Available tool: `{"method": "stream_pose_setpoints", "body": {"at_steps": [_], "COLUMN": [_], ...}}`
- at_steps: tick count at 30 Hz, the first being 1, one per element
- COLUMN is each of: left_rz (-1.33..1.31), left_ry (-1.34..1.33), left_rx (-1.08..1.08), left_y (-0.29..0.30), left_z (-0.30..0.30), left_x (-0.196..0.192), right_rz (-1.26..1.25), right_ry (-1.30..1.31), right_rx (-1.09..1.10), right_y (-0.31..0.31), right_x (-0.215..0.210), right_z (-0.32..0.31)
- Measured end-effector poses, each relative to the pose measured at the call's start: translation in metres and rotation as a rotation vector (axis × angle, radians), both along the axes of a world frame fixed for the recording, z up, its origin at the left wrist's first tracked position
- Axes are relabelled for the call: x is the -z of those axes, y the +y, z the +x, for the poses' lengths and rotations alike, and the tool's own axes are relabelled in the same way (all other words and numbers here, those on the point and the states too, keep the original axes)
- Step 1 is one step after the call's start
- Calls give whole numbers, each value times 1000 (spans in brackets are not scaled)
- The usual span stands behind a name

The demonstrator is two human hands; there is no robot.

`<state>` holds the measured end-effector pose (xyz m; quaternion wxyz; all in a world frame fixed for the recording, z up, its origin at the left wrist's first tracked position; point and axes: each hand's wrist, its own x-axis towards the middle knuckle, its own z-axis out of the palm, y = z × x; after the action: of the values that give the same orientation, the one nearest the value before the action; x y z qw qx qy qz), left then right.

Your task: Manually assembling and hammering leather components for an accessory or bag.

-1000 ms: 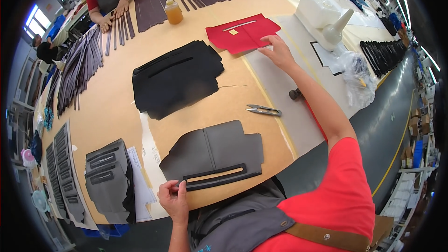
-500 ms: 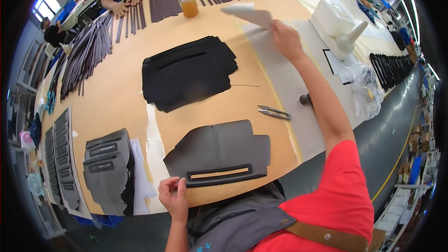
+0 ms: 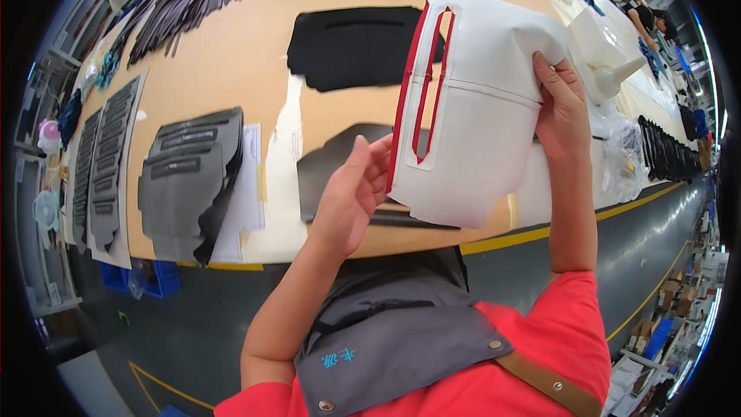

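My right hand grips the right edge of a white leather panel, thumb on its face, holding it up over the table. The panel has a red strip along its left edge, a long red-edged slot and a seam across it. My left hand is at the panel's lower left edge, thumb raised and apart, fingertips partly hidden behind the panel. Under it on the table lies a dark grey leather panel, largely covered from sight. Beyond is a stack of black panels, its right end behind the white panel.
Grey pieces with slots lie stacked at the left over white paper. Further left are more slotted pieces. Long dark strips spread at the far left. On the right are a white bottle, clear plastic and black strips.
My right hand has brought the white panel from the far right toward me and turned its slotted face into view. My left hand has risen from the grey panel to the white panel's edge.
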<state>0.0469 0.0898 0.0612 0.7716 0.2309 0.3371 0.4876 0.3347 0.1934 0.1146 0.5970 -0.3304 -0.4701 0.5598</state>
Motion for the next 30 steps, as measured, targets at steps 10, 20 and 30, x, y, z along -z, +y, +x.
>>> {"method": "stream_pose_setpoints", "body": {"at_steps": [10, 20, 30], "left_rz": [-76, -2, -50], "left_ry": [176, 245, 212], "left_rx": [-23, -58, -77], "left_y": [-46, -57, -52], "left_z": [4, 4, 4], "left_x": [35, 33, 31], "right_rz": [-300, -338, -368], "right_ry": [38, 55, 64], "right_rx": [-44, -47, -43], "right_y": [-38, -57, -62], "right_x": [78, 93, 96], "right_z": [-6, -1, -3]}}
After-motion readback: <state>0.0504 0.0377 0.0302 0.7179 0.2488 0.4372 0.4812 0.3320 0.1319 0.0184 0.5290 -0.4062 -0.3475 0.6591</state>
